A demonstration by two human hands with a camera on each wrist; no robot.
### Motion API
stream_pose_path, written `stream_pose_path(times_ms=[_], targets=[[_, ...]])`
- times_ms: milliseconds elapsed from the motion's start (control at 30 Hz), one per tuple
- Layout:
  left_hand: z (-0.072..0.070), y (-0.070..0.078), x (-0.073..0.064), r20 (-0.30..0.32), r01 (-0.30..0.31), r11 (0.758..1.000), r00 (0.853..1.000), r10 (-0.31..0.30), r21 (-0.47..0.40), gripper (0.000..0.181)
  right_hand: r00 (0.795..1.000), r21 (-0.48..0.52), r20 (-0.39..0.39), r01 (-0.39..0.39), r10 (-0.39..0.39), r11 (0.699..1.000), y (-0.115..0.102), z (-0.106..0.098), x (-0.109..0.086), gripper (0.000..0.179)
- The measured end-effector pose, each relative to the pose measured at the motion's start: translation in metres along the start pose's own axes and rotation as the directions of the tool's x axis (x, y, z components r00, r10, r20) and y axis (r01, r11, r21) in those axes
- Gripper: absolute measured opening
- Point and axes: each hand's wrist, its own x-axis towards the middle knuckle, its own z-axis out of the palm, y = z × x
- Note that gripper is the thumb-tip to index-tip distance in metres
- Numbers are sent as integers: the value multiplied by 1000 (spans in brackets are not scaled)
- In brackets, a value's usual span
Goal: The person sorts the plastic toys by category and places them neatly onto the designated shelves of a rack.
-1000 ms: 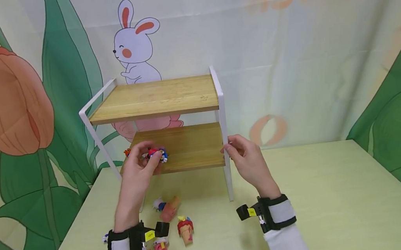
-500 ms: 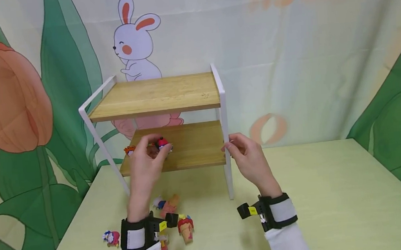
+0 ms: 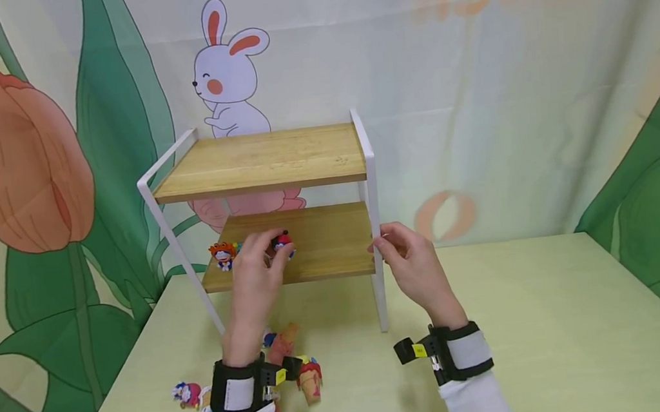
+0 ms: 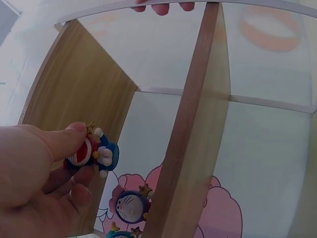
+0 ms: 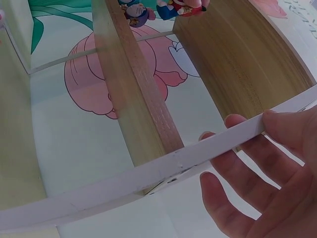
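Figurines [image 3: 189, 394] lie loose on the table [image 3: 519, 320] nearest us, several of them, so we judge the shelving well short of finished. Farther in, we see the right hand [image 3: 415, 265] gripping the white side frame [image 3: 377, 257] between thumb and fingers, and the left hand [image 3: 255, 271] pinching a red-and-blue figurine [image 4: 105, 156] over the lower shelf [image 3: 332, 238]; whether it touches the board we cannot tell. Past that hand, an orange-maned figurine [image 3: 224, 256] already stands shelved, another half hidden beside it.

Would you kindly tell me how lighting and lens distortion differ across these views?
Head view: bright, with a soft shadow on the table beside the right sleeve; right wrist view: dimmer, the white rail looking bowed; left wrist view: similarly dim and bowed, the held figurine fairly sharp.
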Motion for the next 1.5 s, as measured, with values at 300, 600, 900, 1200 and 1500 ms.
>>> stream_pose_path(times_ms=[300, 600, 900, 1200, 1500], targets=[[12, 1, -7, 8, 5, 1000, 1000, -5, 27, 28, 1000, -5, -1, 10, -10, 1000, 1, -2, 0, 15], [22, -4, -13, 5, 28, 999, 1000, -28, 23, 28, 999, -10, 0, 36, -36, 999, 3, 0, -3, 12], [31, -9, -12, -38, 1, 998, 999, 1, 58, 27, 999, -11, -3, 40, -40, 999, 1, -1, -2, 13], [35, -11, -10, -56, 9, 997, 998, -5, 79, 27, 999, -20, -3, 36, -36, 999, 0, -1, 1, 13], [34, -9, -8, -26, -10, 992, 1000, 13, 126, 26, 999, -14, -5, 38, -38, 999, 1, -1, 1, 14]])
